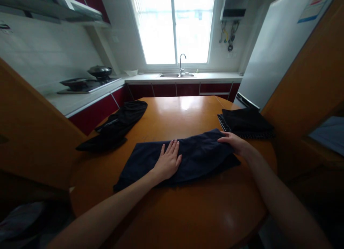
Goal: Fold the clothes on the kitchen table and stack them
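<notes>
So there's a navy cloth (199,156) lying folded on the near-middle part of the wooden desk (177,116). The left hand (169,161) is pressed flat on it, a bit left of its middle, palm down with the fingers slightly spread. The right hand (233,140) is over at its far right corner, thumb and fingers at the edge; can't really tell how tight that pinch is, if it is one. Further back on the left there's a crumpled black garment (118,125), and on the right a neat stack of dark folded clothes (247,121). Past the desk, a sink (177,75) sits under a bright window (174,27).
</notes>
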Available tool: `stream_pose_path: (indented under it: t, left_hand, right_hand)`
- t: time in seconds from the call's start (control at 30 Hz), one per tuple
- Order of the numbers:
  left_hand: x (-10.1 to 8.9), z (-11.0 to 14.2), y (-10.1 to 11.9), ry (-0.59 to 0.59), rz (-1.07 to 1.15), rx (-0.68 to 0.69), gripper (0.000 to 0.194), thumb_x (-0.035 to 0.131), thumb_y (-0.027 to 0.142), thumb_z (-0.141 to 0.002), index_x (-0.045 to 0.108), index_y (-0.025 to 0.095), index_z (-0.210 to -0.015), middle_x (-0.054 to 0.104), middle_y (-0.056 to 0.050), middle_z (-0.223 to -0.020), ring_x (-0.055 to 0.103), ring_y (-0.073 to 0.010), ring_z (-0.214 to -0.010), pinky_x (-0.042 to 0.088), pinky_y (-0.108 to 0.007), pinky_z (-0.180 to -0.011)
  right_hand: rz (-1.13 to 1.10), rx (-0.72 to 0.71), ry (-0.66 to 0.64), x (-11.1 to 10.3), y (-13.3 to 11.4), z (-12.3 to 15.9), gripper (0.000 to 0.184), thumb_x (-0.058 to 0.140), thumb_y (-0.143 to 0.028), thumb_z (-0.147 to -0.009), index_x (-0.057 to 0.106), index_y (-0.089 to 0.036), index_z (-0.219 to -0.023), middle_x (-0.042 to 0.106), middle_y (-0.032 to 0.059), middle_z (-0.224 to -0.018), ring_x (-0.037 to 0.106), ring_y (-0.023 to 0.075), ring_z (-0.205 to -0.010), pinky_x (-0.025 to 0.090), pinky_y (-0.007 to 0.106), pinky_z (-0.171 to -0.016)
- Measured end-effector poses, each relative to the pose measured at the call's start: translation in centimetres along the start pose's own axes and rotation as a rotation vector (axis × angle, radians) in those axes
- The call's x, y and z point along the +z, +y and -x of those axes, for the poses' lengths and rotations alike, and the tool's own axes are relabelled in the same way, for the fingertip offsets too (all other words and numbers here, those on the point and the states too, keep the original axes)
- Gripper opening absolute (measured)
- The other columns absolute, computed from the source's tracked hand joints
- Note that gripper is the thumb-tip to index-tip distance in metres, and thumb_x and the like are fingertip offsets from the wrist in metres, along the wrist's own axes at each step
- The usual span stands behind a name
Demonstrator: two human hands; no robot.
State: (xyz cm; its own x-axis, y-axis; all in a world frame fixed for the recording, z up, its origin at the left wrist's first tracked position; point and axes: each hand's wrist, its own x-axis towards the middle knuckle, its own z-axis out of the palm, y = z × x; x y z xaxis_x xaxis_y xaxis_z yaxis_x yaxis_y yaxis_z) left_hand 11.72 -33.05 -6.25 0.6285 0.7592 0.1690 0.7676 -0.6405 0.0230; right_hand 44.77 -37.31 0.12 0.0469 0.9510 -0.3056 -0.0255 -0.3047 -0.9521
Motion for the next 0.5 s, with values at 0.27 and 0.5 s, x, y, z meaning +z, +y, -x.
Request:
stream_pose_path:
  t: [0.27,0.5]
  left_hand:
    - [0.7,-2.5,1.1,-0.017,0.025,0.01,0.062,0.026,0.038,-0.105,0.024,0.011,-0.161,0.018,-0.011,-0.168,0.014,-0.0244,-0.156,0.012,-0.051,-0.125]
    - [1.4,-5.5,2.0,0.011,0.122,0.061,0.063,0.027,0.041,-0.105,0.026,0.01,-0.16,0.017,-0.013,-0.167,0.015,-0.0253,-0.156,0.009,-0.052,-0.125]
  right_hand:
    - [-0.166,-0.03,0.08,0.0,-2.9,1.4,0.041,0.075,-0.014,-0.074,0.067,-0.02,-0.114,0.077,0.0029,-0.079,0.068,0.0151,-0.056,0.055,0.02,-0.05]
    - [-0.154,-0.005,0.068,-0.7,-6.2,1.8,0.042,0.075,-0.007,-0.074,0.066,-0.022,-0.113,0.074,-0.0001,-0.078,0.067,0.0141,-0.057,0.056,0.02,-0.051]
